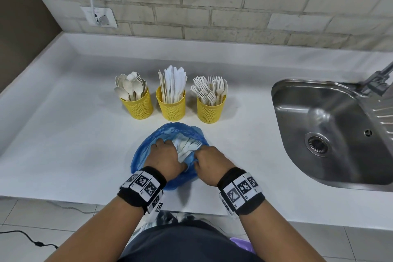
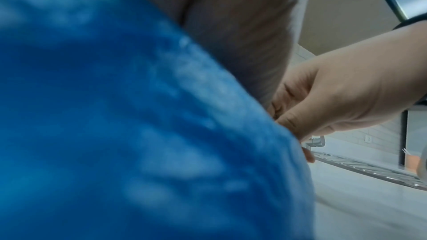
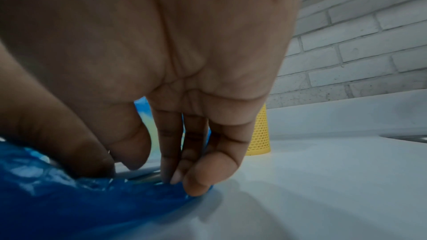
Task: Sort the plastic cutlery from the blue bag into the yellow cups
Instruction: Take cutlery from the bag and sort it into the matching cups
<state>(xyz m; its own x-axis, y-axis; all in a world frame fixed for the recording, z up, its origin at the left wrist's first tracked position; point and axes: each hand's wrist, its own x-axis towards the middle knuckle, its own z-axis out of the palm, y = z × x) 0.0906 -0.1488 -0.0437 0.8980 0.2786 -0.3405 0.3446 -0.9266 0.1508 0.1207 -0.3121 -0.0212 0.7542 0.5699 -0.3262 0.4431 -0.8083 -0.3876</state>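
Note:
The blue bag (image 1: pixel 146 151) lies open on the white counter (image 1: pixel 63 134), with white plastic cutlery (image 1: pixel 187 147) showing in its mouth. My left hand (image 1: pixel 164 155) reaches into the bag, its fingers curled round a bundle of that cutlery; the bag (image 2: pixel 115 116) fills the left wrist view and hides the fingers. My right hand (image 1: pixel 207 160) pinches the bag's right edge (image 3: pixel 92 207) between thumb and fingers (image 3: pixel 124 160). Behind stand three yellow cups: spoons (image 1: pixel 137 106), knives (image 1: pixel 171 108), forks (image 1: pixel 210 110).
A steel sink (image 1: pixel 319 125) with a faucet (image 1: pixel 376 81) takes up the counter's right side. A brick wall with a socket (image 1: pixel 98 17) and a cable runs behind. The counter's front edge (image 1: pixel 85 202) lies just under my wrists.

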